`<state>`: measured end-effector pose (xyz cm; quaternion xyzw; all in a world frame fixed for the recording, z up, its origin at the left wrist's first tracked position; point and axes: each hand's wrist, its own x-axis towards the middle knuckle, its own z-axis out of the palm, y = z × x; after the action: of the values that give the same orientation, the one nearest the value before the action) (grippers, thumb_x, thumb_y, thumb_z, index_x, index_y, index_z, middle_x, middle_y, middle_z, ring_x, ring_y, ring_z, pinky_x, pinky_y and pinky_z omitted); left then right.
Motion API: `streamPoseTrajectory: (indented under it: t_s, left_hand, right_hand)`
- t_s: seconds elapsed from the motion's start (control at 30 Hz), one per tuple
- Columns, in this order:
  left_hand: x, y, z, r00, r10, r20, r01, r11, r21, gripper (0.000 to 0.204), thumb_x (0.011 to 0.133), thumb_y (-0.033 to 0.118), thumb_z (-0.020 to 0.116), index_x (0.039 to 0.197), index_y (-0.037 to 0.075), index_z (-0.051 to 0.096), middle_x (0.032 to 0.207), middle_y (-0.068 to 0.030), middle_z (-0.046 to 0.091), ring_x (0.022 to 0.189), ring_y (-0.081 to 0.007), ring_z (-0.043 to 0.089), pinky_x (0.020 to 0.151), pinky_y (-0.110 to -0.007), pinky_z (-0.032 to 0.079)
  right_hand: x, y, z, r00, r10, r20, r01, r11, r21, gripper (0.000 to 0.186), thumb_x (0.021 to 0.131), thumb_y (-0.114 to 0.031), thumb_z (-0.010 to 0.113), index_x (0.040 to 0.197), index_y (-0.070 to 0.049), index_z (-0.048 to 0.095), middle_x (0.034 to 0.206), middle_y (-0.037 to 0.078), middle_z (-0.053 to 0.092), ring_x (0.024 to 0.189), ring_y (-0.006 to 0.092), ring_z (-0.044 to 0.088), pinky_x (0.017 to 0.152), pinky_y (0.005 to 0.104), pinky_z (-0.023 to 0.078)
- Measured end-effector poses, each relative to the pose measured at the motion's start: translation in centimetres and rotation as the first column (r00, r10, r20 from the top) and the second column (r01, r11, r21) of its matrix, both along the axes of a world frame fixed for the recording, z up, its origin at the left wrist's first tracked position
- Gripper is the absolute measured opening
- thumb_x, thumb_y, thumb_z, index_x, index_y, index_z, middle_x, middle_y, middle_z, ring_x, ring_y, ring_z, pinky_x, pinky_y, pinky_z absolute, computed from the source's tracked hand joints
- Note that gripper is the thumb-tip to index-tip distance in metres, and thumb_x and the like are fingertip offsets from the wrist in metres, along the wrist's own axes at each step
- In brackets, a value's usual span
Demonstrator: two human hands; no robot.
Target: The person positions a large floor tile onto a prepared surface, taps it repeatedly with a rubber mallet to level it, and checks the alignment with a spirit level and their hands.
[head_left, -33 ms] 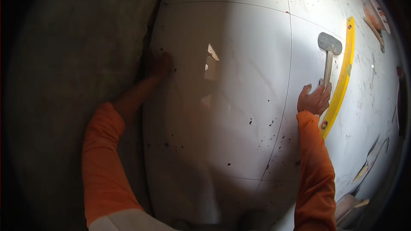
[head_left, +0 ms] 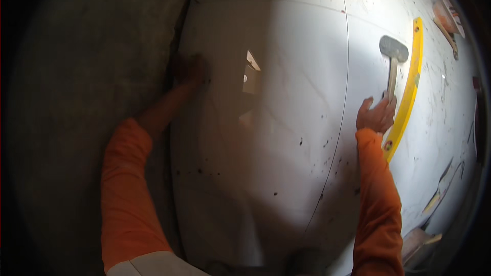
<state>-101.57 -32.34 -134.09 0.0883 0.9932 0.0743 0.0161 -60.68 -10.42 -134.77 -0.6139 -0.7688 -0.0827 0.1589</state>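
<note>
Little changes, work looks paused: right hand (head_left: 376, 115), grip apart, stays at rubber mallet (head_left: 394, 49) handle; shadowed left hand (head_left: 192, 70), can't tell.

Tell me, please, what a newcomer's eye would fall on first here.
Probably the long yellow level, lying on the pale tiles at right. Just left of it lies a grey-headed mallet, the right hand at its handle. The left hand is in shadow at the tiles' left edge.
</note>
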Motion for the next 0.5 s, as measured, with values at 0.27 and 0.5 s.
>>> streamPoseTrajectory:
  t_s: [0.27,0.5]
  left_hand:
    - [-3.4,-0.9,0.1,0.972,-0.049,0.23,0.1,0.971,-0.218,0.07,0.093,0.049,0.045,0.139,-0.004,0.046,0.147,-0.0227,0.042,0.129,-0.0365,0.049,0.106,-0.046,0.041]
    - [-0.7,0.7,-0.1,0.982,-0.098,0.161,0.131,0.969,-0.208,0.101,0.084,0.077,0.04,0.148,0.0,0.034,0.153,-0.029,0.026,0.141,-0.0443,0.029,0.113,-0.057,0.026]
  right_hand:
    - [-0.8,2.8,-2.3,0.953,-0.297,0.066,0.3,0.953,-0.039,0.044,0.092,-0.032,0.055,0.126,-0.004,0.054,0.117,0.019,0.058,0.112,0.0362,0.056,0.092,0.0513,0.045]
    - [-3.4,-3.9,6.4,0.925,-0.065,-0.376,-0.106,0.903,-0.417,0.03,0.094,-0.029,0.056,0.104,-0.001,0.056,0.085,0.024,0.066,0.08,0.0456,0.065,0.073,0.0515,0.054]
